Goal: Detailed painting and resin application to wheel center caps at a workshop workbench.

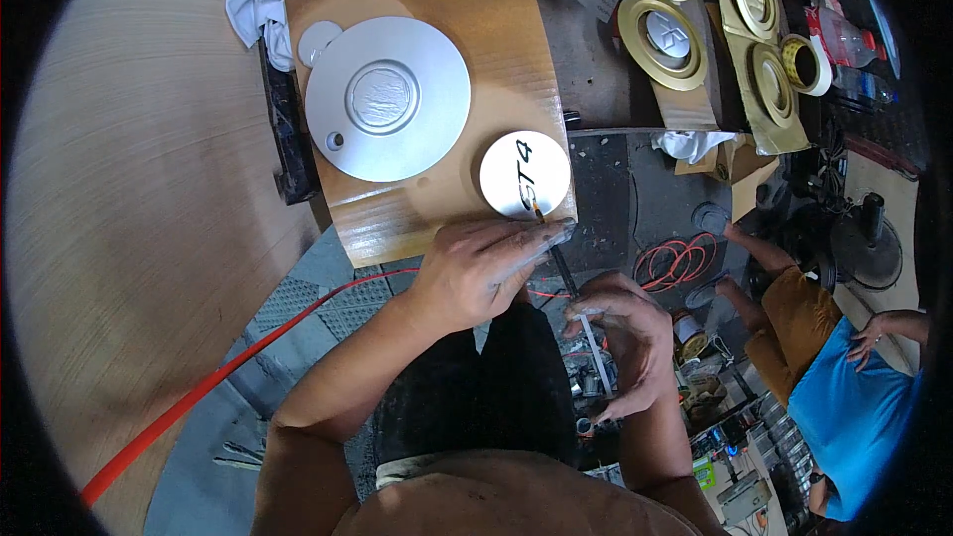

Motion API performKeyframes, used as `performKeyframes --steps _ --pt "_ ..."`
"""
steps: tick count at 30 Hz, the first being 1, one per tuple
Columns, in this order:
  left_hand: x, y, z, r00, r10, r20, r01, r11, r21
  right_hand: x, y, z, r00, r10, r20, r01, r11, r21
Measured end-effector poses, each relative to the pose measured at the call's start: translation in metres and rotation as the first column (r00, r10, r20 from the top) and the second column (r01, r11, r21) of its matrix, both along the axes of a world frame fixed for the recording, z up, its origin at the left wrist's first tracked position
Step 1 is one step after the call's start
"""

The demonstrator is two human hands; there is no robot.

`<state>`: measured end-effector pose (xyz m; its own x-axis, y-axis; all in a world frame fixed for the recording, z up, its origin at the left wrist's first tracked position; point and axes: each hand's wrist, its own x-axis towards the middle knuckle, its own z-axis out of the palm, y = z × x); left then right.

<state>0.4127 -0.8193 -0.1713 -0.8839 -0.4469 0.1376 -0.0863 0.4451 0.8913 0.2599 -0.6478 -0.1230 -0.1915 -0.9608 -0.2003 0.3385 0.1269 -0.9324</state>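
Note:
A slender paintbrush with a dark front part and a pale rear end slants across my hands. Its orange-brown tip touches the black lettering on a small round white cap, which lies at the near right corner of a brown board. My left hand is over the board's near edge, its fingers together and closing around the brush just behind the tip; they partly hide it. Lower and to the right, my right hand curls around the rear of the brush, smudged grey on the fingers.
A large silver disc cover lies on the brown board, beside smaller round caps. Gold rings and a tape roll are at the far right. A red hose crosses on the left. A person in blue sits to the right.

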Motion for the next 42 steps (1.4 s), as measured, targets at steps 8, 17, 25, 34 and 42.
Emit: performKeyframes --steps 8,17,25,34,42 --pt "0.0 0.0001 -0.0006 1.0 -0.002 0.005 0.002 1.0 0.014 0.0008 -0.0006 0.0033 1.0 -0.01 0.012 0.009 1.0 0.028" --pt "0.0006 0.0001 0.0001 1.0 -0.009 0.007 0.009 1.0 0.003 0.0014 -0.0004 0.0029 1.0 -0.016 0.027 0.015 0.999 0.036" --pt "0.0007 0.0004 -0.0034 0.999 -0.007 -0.035 0.006 1.0 -0.028 0.0002 0.0011 0.0018 1.0 -0.001 0.009 0.001 1.0 0.013" --pt "0.002 0.0004 -0.0042 1.0 -0.028 -0.001 0.028 0.999 -0.022 0.0006 0.0022 0.0013 1.0 -0.003 0.009 0.002 1.0 0.021" --pt "0.0031 0.0009 -0.0041 1.0 -0.026 -0.006 0.026 0.999 -0.022 0.001 0.0038 0.0025 1.0 -0.006 0.009 0.006 1.0 0.026"
